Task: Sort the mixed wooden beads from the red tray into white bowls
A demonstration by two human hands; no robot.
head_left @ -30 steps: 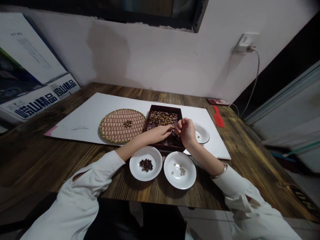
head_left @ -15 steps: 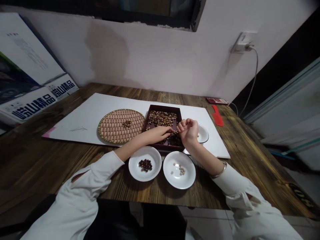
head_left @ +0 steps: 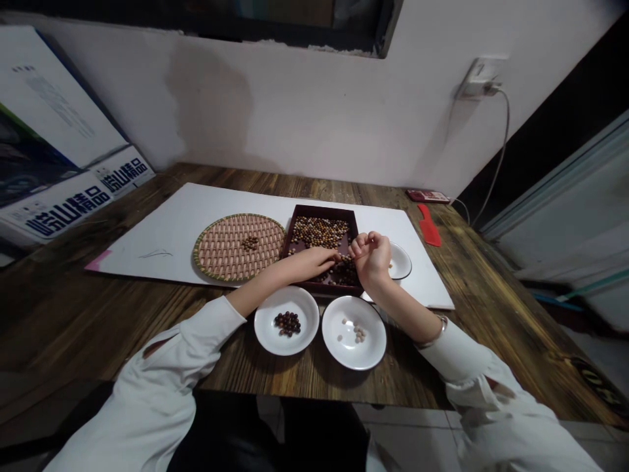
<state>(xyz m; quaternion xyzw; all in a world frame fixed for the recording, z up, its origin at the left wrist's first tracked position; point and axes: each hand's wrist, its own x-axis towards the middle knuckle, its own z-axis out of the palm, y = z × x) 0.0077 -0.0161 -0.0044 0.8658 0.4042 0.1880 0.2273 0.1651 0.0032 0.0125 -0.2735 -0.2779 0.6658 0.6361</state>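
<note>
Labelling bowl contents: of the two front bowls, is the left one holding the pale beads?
No, the left front bowl holds dark beads, while the pale beads lie in the right front bowl.

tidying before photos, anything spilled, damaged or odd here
No spill stands out. The white board has a pink patch at its near-left corner, unlike the rest; the wall looks ragged under the window frame.

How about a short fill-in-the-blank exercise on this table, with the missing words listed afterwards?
1. Counting the one partly hidden by the right hand, the white bowls number ____.
2. Of the two front bowls, the dark beads lie in the ____ one.
3. The bracelet is worn on the ____ wrist.
4. The board under the woven mat is mostly ____ in colour.

Missing words: three; left; right; white.
</note>
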